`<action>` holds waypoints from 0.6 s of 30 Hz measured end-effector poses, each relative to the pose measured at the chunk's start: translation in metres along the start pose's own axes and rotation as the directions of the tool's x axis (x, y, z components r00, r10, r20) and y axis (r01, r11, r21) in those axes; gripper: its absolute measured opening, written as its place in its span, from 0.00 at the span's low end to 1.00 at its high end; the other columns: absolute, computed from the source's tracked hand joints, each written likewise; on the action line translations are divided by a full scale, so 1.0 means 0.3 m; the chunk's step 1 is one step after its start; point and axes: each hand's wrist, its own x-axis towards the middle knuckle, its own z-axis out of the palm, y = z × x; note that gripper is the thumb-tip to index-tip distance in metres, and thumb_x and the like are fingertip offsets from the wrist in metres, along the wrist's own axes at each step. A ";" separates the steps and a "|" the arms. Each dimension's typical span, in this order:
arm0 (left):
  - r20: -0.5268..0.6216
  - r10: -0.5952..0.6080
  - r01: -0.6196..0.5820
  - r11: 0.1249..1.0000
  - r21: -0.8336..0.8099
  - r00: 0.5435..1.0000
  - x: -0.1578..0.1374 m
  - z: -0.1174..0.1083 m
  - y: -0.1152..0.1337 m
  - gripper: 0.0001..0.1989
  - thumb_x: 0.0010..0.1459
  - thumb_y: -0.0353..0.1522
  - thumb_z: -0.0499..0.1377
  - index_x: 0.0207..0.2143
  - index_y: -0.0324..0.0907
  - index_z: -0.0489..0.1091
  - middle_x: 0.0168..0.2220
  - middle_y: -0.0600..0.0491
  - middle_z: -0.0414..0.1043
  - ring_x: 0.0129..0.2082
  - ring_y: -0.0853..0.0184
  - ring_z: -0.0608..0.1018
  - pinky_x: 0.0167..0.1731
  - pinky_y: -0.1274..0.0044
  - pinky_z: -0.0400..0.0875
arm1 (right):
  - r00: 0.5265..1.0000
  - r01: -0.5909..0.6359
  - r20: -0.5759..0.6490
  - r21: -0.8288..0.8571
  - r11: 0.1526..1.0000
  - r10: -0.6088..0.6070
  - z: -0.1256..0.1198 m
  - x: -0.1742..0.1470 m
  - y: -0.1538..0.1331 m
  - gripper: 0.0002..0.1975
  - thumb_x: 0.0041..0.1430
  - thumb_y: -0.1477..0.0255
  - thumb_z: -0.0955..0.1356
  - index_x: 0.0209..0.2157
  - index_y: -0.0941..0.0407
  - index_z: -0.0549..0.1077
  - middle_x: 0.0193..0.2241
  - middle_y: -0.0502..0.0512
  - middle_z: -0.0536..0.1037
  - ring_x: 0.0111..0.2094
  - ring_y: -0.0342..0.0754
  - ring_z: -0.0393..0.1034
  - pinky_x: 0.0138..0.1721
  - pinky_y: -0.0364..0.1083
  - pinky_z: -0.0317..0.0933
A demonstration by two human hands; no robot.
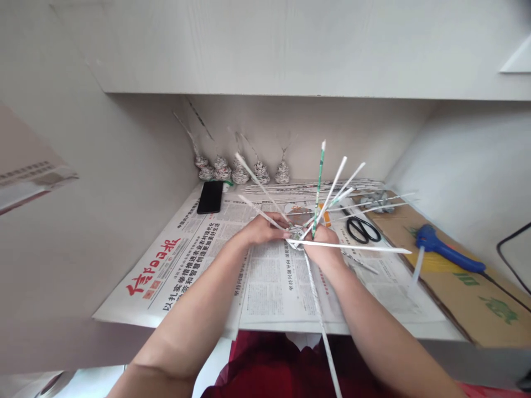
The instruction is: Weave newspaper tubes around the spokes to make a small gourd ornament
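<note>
A small woven piece of rolled newspaper (296, 236) is held between my two hands, low over the newspaper-covered desk. Several paper tubes stick out of it: white ones (336, 179), a green-patterned one (320, 182), and a long one (317, 304) hanging towards my lap. My left hand (267, 228) grips the piece's left side, fingers bent around its edge. On the other side my right hand (323, 240) is closed at the base of the tubes; its fingertips are partly hidden behind them.
Several woven paper figures (282, 171) stand along the back wall near a black phone (210, 197). Loose paper tubes (265, 189) lie at the back. Black scissors (363, 229) rest right of my hands. A blue glue gun (448, 251) lies on cardboard (464, 298). A shelf front (290, 50) overhangs the desk.
</note>
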 end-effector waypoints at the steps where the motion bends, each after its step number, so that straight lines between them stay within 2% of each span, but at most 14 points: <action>1: 0.058 -0.018 0.020 0.999 -0.034 0.998 -0.007 -0.014 0.011 0.20 0.40 0.31 0.68 0.40 0.39 0.77 0.34 0.48 0.79 0.30 0.67 0.78 0.30 0.78 0.72 | 1.000 0.008 -0.001 0.005 1.000 -0.008 -0.001 0.002 0.001 0.10 0.55 0.71 0.63 0.33 0.54 0.76 0.26 0.57 0.79 0.28 0.53 0.72 0.28 0.46 0.57; 3: 0.088 -0.061 0.069 0.994 -0.087 0.994 -0.014 -0.033 0.025 0.21 0.40 0.28 0.67 0.41 0.41 0.77 0.38 0.48 0.79 0.33 0.65 0.79 0.32 0.77 0.74 | 1.000 0.023 -0.001 0.018 1.000 -0.023 -0.002 0.004 0.001 0.11 0.55 0.72 0.63 0.35 0.54 0.77 0.28 0.57 0.79 0.31 0.53 0.73 0.30 0.46 0.58; 7: -0.097 -0.140 0.128 0.984 -0.126 0.985 -0.002 -0.042 0.015 0.17 0.41 0.28 0.68 0.38 0.40 0.78 0.35 0.47 0.79 0.31 0.65 0.80 0.29 0.76 0.75 | 1.000 0.023 0.014 0.037 0.999 -0.023 0.001 0.002 -0.006 0.11 0.56 0.70 0.63 0.35 0.53 0.77 0.28 0.57 0.79 0.30 0.53 0.73 0.29 0.46 0.58; 8: -0.113 -0.158 0.142 0.980 -0.139 0.981 0.003 -0.044 0.008 0.17 0.41 0.29 0.68 0.37 0.40 0.77 0.34 0.47 0.79 0.30 0.65 0.80 0.28 0.76 0.75 | 1.000 0.020 0.022 0.038 0.999 -0.021 0.001 0.001 -0.008 0.11 0.56 0.69 0.63 0.35 0.53 0.77 0.28 0.56 0.79 0.30 0.53 0.72 0.29 0.46 0.58; 11: -0.071 -0.164 0.151 0.975 -0.162 0.984 0.010 -0.048 -0.010 0.19 0.38 0.32 0.71 0.37 0.38 0.77 0.32 0.48 0.78 0.28 0.67 0.79 0.27 0.77 0.74 | 0.998 0.021 0.055 0.030 0.999 -0.023 0.004 -0.004 -0.013 0.10 0.55 0.69 0.63 0.33 0.53 0.77 0.27 0.56 0.78 0.28 0.52 0.71 0.27 0.45 0.57; 14: -0.019 -0.135 0.132 0.984 -0.123 0.991 0.008 -0.043 -0.018 0.22 0.35 0.32 0.71 0.37 0.37 0.77 0.29 0.50 0.77 0.25 0.69 0.77 0.26 0.78 0.73 | 0.995 0.049 0.084 0.026 0.998 -0.051 0.005 -0.010 -0.017 0.10 0.54 0.71 0.63 0.32 0.54 0.76 0.27 0.56 0.78 0.29 0.51 0.71 0.28 0.45 0.57; 18: -0.141 -0.087 0.092 0.995 0.031 0.986 0.008 -0.013 -0.023 0.13 0.39 0.30 0.69 0.31 0.35 0.77 0.20 0.54 0.73 0.19 0.72 0.72 0.21 0.80 0.70 | 0.992 0.096 0.080 -0.013 0.995 -0.094 -0.001 -0.017 -0.030 0.10 0.53 0.72 0.64 0.33 0.56 0.77 0.30 0.59 0.78 0.32 0.53 0.72 0.32 0.45 0.59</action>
